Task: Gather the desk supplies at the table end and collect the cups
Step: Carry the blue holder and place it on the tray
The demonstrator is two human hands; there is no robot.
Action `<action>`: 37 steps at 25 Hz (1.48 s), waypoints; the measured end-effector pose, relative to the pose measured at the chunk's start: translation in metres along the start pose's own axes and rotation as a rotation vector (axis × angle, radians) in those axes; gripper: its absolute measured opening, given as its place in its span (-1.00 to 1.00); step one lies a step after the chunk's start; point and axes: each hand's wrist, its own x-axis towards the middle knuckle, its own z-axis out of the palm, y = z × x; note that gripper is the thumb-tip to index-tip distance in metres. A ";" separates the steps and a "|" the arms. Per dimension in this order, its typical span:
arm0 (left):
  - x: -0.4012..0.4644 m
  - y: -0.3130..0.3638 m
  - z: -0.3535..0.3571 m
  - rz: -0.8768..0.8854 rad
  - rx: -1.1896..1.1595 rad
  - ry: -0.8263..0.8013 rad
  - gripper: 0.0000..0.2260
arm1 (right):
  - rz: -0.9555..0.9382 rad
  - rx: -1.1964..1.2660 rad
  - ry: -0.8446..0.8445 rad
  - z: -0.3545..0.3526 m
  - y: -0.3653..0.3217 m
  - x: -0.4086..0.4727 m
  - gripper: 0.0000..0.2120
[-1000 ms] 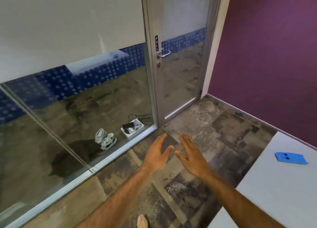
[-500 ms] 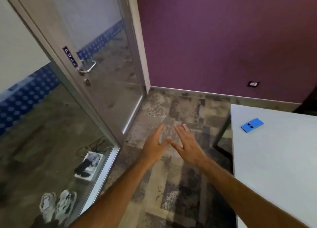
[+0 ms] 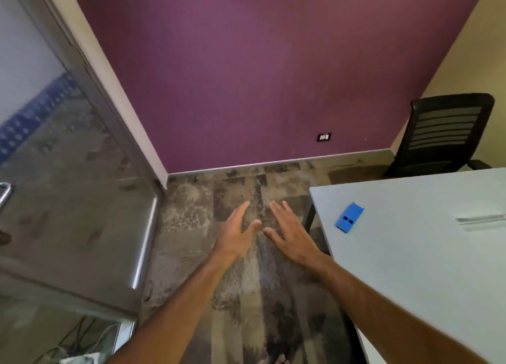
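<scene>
A small blue rectangular object [image 3: 350, 217] lies near the far left corner of the white table [image 3: 427, 254]. My left hand [image 3: 236, 233] and my right hand [image 3: 290, 235] are stretched out side by side over the carpet, palms down, fingers spread, both empty. The right hand is a short way left of the table's edge and of the blue object. No cups are in view.
A black mesh-backed office chair [image 3: 443, 133] stands behind the table at the far right. A glass door [image 3: 76, 188] with a metal handle is on the left. A purple wall [image 3: 246, 76] with a socket [image 3: 323, 137] closes the room ahead. Cables lie behind the glass at bottom left.
The view has swung to the right, from the glass wall and door to the purple wall, table and chair. My hands stay out in front, open and empty.
</scene>
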 end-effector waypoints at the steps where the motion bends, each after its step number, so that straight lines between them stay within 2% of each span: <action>1: 0.018 0.004 0.002 0.014 0.008 -0.016 -0.41 | 0.021 0.000 0.013 -0.005 0.006 0.010 -0.34; 9: 0.173 0.020 0.022 0.182 0.072 -0.250 -0.40 | 0.256 0.017 0.153 -0.028 0.065 0.104 -0.35; 18: 0.328 0.069 0.059 0.424 0.192 -0.629 -0.39 | 0.726 0.104 0.374 -0.060 0.108 0.168 -0.35; 24: 0.367 0.125 0.119 0.564 0.222 -0.840 -0.43 | 0.936 0.012 0.537 -0.089 0.154 0.161 -0.29; 32: 0.400 0.174 0.217 0.645 0.353 -1.030 -0.43 | 1.155 0.130 0.696 -0.120 0.197 0.126 -0.32; 37: 0.408 0.187 0.275 0.794 0.464 -1.251 -0.43 | 1.324 0.183 0.806 -0.109 0.212 0.109 -0.36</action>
